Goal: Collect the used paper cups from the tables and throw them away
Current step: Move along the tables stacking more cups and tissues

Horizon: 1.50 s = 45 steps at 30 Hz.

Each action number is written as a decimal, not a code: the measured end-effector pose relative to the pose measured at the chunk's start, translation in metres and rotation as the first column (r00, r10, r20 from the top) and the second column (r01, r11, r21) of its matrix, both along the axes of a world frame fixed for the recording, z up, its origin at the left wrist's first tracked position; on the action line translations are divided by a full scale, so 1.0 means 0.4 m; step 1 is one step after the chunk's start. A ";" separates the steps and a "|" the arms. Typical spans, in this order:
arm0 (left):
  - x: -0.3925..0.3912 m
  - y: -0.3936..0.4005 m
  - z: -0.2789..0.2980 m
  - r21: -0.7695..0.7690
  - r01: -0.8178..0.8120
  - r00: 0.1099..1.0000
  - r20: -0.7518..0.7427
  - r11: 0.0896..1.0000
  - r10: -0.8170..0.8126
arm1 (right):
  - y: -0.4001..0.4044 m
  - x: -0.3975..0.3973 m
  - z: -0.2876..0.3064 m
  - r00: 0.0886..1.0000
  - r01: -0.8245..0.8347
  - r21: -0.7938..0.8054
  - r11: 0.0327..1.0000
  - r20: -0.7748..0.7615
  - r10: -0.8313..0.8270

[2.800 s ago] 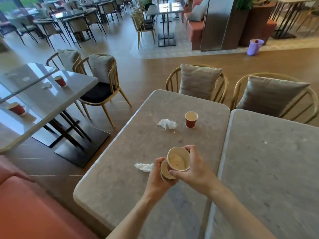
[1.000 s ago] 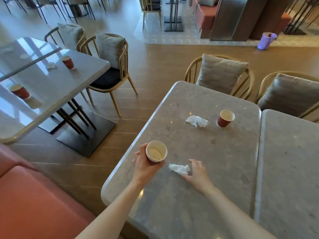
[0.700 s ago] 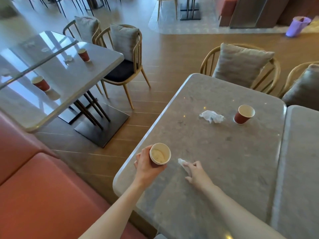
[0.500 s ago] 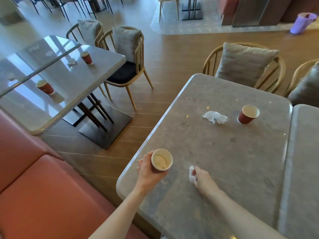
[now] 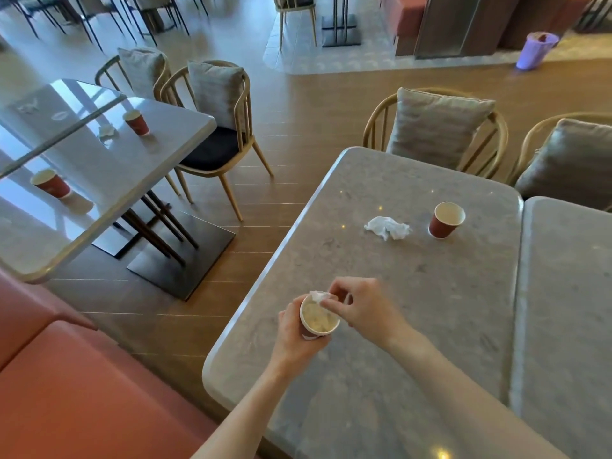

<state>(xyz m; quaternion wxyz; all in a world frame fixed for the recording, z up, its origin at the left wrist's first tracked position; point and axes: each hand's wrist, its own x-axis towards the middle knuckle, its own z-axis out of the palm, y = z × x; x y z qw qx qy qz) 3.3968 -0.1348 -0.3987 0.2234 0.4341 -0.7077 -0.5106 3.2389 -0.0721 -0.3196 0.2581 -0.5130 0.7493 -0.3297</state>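
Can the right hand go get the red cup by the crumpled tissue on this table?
Probably yes. Bare tabletop lies between the right hand and that red cup, nothing blocking. But it pinches a tissue over the cup the left hand holds.

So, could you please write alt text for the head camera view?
A left hand holds a paper cup over a grey table while the right hand pinches a crumpled napkin at its rim. Farther on the table lie another napkin and a red cup.
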 end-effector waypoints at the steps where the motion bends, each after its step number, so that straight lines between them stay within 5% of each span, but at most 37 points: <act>1: -0.009 0.005 0.001 -0.015 0.022 1.000 0.006 1.000 -0.022 | -0.004 0.008 0.009 0.998 -0.048 0.040 0.998 -0.048 0.049; 5: -0.026 0.020 0.000 -0.108 0.087 0.996 0.026 0.990 -0.084 | -0.010 0.026 0.016 0.953 -0.174 0.320 0.931 -0.184 0.241; 10: -0.044 0.024 0.018 -0.176 0.142 0.989 -0.002 0.974 -0.145 | 0.000 0.029 0.025 0.962 -0.260 0.544 0.798 0.078 0.260; 17: -0.085 0.048 0.010 -0.166 0.215 0.976 0.014 0.962 -0.216 | 0.010 0.011 0.029 0.958 -0.234 0.751 0.618 0.070 0.278; 24: -0.097 0.047 0.006 0.053 0.071 0.991 -0.117 0.996 -0.064 | 0.074 -0.074 0.081 0.996 -0.083 0.414 0.906 0.022 0.081; 28: -0.102 0.055 0.020 0.092 0.061 0.992 -0.114 0.994 -0.050 | 0.090 -0.112 0.086 1.000 -0.015 0.278 0.960 0.017 0.011; 32: -0.095 0.058 0.022 0.049 0.102 0.989 -0.111 0.994 -0.096 | 0.086 -0.075 0.085 0.985 -0.158 0.357 0.920 -0.005 0.171; 37: -0.077 0.057 0.030 -0.052 0.184 0.983 0.020 0.981 -0.184 | 0.058 -0.028 0.074 0.850 -0.297 0.406 0.864 -0.300 0.434; 45: -0.050 0.044 0.060 -0.099 0.343 0.930 0.177 0.934 -0.323 | 0.056 -0.004 0.070 0.756 -0.397 0.660 0.638 -0.158 0.635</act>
